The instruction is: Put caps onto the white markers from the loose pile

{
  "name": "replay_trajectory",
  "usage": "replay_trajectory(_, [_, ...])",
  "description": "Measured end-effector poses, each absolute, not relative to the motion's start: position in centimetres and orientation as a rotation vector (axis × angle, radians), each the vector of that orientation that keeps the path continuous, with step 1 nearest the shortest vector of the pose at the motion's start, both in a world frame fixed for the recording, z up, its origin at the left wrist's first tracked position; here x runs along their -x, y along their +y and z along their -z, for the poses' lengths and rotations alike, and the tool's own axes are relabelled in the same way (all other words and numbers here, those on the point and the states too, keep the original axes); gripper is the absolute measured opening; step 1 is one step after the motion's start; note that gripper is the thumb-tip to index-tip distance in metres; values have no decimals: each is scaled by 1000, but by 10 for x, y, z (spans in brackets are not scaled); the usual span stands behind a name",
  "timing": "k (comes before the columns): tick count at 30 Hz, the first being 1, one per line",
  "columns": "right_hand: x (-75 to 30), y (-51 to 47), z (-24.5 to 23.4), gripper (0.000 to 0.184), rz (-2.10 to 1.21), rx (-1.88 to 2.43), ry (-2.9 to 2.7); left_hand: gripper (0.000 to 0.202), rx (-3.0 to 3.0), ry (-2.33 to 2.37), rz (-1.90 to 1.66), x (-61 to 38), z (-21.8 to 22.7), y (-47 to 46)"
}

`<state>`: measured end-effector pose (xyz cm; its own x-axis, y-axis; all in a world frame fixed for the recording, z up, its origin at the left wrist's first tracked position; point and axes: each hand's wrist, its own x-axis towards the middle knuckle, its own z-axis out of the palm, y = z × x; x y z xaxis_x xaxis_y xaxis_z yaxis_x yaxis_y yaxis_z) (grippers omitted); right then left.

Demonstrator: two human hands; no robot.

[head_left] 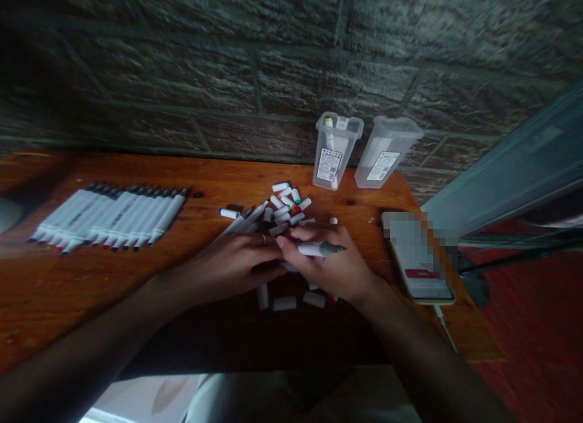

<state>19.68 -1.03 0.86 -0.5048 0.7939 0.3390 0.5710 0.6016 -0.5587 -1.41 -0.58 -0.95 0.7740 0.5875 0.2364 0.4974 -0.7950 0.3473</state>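
Observation:
My right hand [334, 259] is closed around a white marker [312, 248], whose grey end and brownish-orange tip point right. My left hand [248, 253], wearing a ring, meets it fingertip to fingertip, its fingers bent inward; what they grip is hidden. Both hands are over a loose heap of white marker caps [282, 210] with coloured ends. A few more white markers [248, 222] lie beside the left fingers, partly covered by that hand. Nearer me, loose caps [283, 303] lie below the hands.
Rows of white markers [122, 219] lie side by side at the left. Against the stone wall stand two clear plastic cases [325, 168], one with a marker inside; the other case [376, 158] is at its right. A phone [428, 292] with a cable lies near the table's [218, 174] right edge.

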Motion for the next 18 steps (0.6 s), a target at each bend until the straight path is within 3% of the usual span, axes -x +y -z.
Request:
replay_trajectory(12, [-206,-10,-9,23,-797,1006,-2305,28,-2743,867,-457,21,10,-9])
replay_trajectory(18, [-204,-7,-1,22,-731,1035,-2248,22,-2712,754,-472,19,8,-6])
